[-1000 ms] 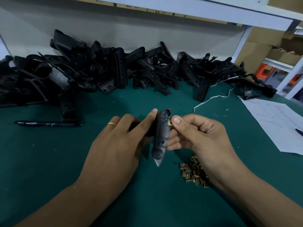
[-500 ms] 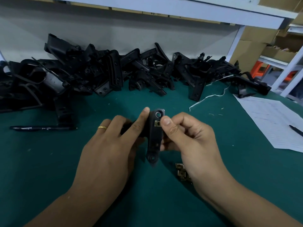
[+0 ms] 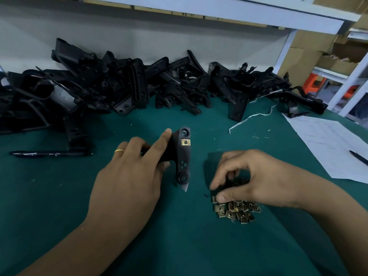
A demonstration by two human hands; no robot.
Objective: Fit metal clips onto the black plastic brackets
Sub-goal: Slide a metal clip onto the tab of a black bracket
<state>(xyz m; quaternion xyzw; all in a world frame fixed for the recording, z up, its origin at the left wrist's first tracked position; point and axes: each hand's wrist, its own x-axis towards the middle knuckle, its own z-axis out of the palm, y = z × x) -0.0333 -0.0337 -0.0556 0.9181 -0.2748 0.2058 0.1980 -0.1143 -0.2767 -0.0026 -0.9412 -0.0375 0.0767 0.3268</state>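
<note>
My left hand (image 3: 131, 176) grips a black plastic bracket (image 3: 182, 158) held upright over the green mat, index finger along its upper left edge. A brass-coloured metal clip (image 3: 185, 142) sits fitted near the bracket's top, below a round hole. My right hand (image 3: 251, 176) is down at the small heap of metal clips (image 3: 237, 210) on the mat, fingers curled over the heap; it is blurred, and I cannot see whether it pinches a clip.
A long pile of black brackets (image 3: 139, 88) runs along the back wall. A black pen (image 3: 49, 153) lies at the left. A paper sheet (image 3: 328, 144) with another pen (image 3: 358, 157) is at the right, a white string (image 3: 253, 116) beside it.
My right hand has left the bracket and dropped to the clip heap at the lower right. The clip now sits on the bracket, which my left hand holds alone.
</note>
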